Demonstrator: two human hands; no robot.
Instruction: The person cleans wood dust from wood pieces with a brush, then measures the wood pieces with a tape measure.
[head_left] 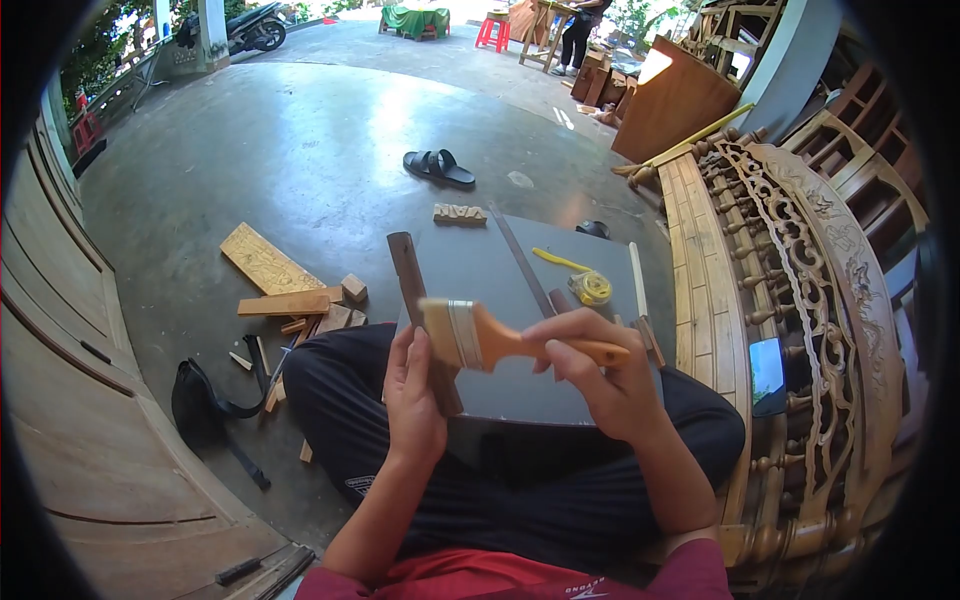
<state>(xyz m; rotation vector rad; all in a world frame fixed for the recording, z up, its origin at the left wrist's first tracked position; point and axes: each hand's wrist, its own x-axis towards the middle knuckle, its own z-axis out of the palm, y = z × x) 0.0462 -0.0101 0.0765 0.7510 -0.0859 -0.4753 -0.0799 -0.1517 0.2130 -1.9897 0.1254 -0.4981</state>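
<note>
My right hand (610, 375) is closed around the orange handle of a wide paintbrush (488, 340). The brush points left, and its pale bristles lie at or just over a dark brown wooden strip (407, 268). My left hand (413, 400) grips this strip near its lower end, fingers upright along it, and the strip is tilted lengthwise away from me. Beneath both hands is a grey board (510, 398) across my lap. On it lie a yellow tape measure (591, 288), a long thin dark bar (522, 260) and a small carved wooden block with raised letters (460, 214).
Wood offcuts (290, 303) lie on the floor to the left, beside a black strapped bag (205, 395). A black sandal (438, 168) sits ahead. Carved wooden furniture (800, 270) lines the right side, and wooden panels (70, 380) the left. Farther back stands a person (577, 40).
</note>
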